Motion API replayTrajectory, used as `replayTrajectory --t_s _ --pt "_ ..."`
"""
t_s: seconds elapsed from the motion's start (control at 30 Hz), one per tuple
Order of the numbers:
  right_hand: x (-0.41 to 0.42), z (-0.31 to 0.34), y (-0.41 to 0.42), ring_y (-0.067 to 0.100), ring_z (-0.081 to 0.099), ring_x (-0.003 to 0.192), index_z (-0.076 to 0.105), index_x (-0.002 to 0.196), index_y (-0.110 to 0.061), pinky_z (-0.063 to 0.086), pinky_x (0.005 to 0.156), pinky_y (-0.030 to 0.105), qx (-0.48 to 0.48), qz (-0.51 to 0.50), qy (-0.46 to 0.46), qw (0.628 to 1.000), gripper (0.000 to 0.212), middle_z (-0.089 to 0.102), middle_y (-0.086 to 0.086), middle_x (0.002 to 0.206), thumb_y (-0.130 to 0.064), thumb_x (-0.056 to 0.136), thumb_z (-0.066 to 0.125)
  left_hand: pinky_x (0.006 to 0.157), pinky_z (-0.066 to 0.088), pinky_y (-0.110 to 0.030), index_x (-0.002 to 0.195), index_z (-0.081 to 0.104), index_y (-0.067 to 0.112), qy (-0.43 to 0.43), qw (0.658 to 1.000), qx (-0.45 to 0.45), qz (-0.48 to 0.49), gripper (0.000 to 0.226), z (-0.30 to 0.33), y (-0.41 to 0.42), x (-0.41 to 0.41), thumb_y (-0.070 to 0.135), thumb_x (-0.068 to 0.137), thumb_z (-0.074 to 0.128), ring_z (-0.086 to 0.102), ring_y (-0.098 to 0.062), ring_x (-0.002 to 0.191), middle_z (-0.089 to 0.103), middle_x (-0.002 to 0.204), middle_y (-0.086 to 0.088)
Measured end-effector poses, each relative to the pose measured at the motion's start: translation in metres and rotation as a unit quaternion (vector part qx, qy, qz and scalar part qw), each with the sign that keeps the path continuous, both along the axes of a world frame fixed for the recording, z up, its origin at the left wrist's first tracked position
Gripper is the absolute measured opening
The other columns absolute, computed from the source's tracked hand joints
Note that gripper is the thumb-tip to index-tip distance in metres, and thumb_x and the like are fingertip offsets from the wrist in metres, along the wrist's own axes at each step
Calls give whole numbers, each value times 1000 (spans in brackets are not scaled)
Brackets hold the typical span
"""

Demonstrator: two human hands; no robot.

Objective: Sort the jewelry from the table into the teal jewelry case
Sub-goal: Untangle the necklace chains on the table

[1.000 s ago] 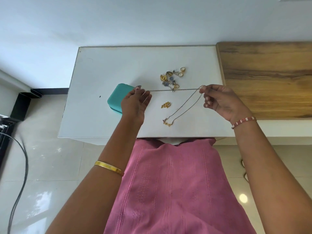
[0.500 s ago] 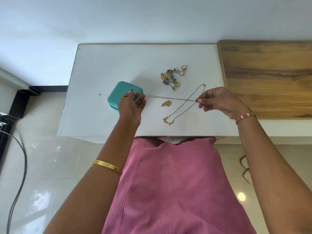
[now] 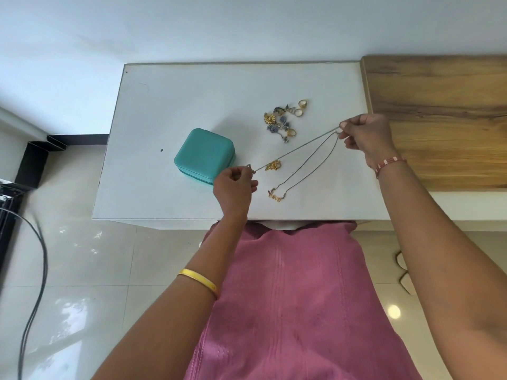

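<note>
Left hand [image 3: 233,185] and right hand [image 3: 365,135] each pinch an end of the chain [image 3: 295,149], stretched above the worktop [image 3: 192,89]; the shut teal case [image 3: 204,154] sits near its front edge.

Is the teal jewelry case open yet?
No, the teal jewelry case sits shut on the white table while the left hand and right hand stretch a thin chain.
</note>
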State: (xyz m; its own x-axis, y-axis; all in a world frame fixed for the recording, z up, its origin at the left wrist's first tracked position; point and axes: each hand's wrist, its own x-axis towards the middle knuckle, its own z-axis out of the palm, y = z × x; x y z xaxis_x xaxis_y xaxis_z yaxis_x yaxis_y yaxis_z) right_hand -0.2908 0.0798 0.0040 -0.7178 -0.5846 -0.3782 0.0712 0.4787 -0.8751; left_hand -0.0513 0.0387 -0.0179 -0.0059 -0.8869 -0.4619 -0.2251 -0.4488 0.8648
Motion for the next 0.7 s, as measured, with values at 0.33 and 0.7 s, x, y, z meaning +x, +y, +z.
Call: replayTrajectory --t_s 0.33,0.7 --pt "-15 -34 -23 -10 49 43 69 84 3 36 52 6 73 74 179 978 11 56 -5 62 -3 81 60 66 46 -31 69 62 15 -191 968 4 -166 14 -21 5 1 23 80 61 56 -22 68 57 61 4" --pt "-17 -49 -37 25 63 92 70 88 0 41 75 20 147 160 292 931 14 69 17 98 0 81 59 70 39 -26 83 63 17 -243 954 -13 -175 11 -29 5 0 26 82 58 54 -19 79 58 79 4"
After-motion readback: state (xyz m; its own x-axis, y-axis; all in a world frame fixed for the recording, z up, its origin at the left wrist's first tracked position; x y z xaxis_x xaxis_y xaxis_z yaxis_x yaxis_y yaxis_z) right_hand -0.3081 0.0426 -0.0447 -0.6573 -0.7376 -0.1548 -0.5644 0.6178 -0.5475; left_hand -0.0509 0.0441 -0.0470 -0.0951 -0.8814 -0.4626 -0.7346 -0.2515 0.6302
